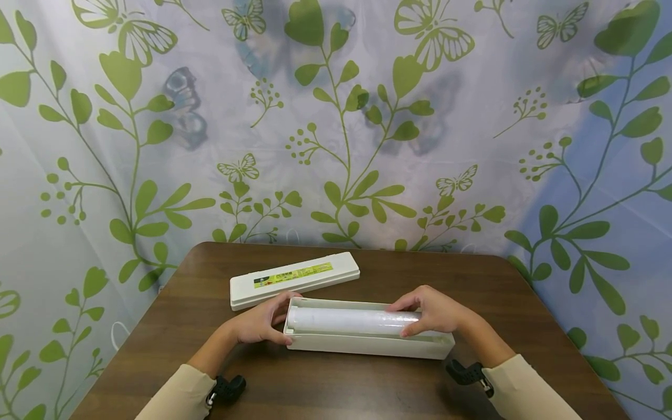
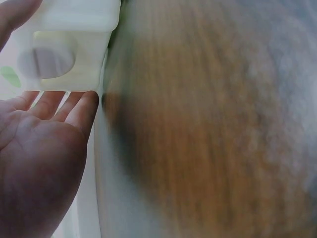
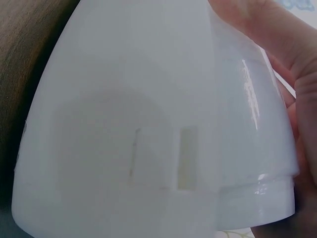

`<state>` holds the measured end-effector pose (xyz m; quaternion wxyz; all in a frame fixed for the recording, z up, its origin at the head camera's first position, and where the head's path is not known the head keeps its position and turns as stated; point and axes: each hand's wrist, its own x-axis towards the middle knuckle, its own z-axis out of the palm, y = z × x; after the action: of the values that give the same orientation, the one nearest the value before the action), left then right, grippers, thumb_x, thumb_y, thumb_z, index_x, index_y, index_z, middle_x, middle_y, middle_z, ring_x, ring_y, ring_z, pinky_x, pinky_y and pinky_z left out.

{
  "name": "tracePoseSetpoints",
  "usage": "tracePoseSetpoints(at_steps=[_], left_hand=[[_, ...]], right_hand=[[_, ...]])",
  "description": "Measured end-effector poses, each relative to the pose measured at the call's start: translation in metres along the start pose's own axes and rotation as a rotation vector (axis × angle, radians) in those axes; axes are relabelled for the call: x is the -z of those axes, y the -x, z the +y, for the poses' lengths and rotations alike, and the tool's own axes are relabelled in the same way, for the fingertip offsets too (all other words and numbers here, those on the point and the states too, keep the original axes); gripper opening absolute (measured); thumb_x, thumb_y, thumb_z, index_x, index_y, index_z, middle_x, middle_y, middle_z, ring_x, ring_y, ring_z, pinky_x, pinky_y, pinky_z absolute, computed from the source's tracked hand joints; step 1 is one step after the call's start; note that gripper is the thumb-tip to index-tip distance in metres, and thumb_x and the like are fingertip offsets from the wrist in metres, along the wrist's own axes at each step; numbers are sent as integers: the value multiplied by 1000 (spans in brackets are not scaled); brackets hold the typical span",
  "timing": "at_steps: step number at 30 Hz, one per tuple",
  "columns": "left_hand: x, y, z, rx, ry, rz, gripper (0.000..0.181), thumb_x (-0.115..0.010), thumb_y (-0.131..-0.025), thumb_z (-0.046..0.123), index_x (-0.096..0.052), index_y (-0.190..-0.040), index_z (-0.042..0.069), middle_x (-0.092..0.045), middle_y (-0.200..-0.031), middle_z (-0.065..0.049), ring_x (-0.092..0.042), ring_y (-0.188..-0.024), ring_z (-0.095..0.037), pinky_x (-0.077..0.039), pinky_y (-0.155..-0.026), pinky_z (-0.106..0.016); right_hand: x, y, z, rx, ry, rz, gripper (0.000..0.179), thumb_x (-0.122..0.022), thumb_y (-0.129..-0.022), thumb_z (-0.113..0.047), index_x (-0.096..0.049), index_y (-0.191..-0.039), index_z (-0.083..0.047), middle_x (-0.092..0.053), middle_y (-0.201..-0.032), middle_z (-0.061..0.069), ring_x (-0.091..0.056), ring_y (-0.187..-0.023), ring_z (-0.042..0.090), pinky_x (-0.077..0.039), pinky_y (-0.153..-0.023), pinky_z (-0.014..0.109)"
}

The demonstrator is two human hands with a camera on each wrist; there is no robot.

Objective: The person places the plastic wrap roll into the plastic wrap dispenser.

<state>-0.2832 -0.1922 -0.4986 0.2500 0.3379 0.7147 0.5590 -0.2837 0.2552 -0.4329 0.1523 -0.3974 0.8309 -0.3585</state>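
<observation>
A long white plastic-wrap dispenser box (image 1: 367, 345) lies open-topped on the table, a roll of plastic wrap (image 1: 341, 321) lengthwise inside it. My left hand (image 1: 259, 321) grips the box's left end, thumb at the front corner and fingers around the back. In the left wrist view, its fingers (image 2: 81, 111) lie along the edge of that end wall (image 2: 86, 59). Near the right end, my right hand (image 1: 438, 312) holds the roll between thumb and fingers. The right wrist view shows the roll's glossy end (image 3: 252, 134) above the box wall (image 3: 99, 114).
Behind the box, the white lid (image 1: 294, 281) with a yellow-green label lies at a slant, close to my left hand. A brown wooden table (image 1: 336, 385) carries everything. A curtain with leaves and butterflies (image 1: 346, 146) hangs beyond the far edge.
</observation>
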Motion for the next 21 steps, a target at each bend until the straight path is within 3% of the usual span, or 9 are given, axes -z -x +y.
tracePoseSetpoints(at_steps=[10, 21], left_hand=[[0, 0, 2, 0, -2, -4, 88, -82, -84, 5, -28, -152, 6, -42, -149, -17, -44, -139, -30, -50, -105, -28], [0, 0, 1, -2, -9, -2, 86, -82, -84, 6, -29, -151, 7, -42, -149, -17, -44, -139, -30, -50, -105, -28]], right_hand=[[-1, 0, 1, 66, -30, 33, 43, -89, -79, -22, -76, -118, -11, -75, -115, 4, -72, -98, 12, -60, -83, 28], [-5, 3, 4, 37, 10, 72, 40, -88, -80, -27, -77, -117, -13, -78, -111, 1, -73, -94, 7, -60, -83, 26]])
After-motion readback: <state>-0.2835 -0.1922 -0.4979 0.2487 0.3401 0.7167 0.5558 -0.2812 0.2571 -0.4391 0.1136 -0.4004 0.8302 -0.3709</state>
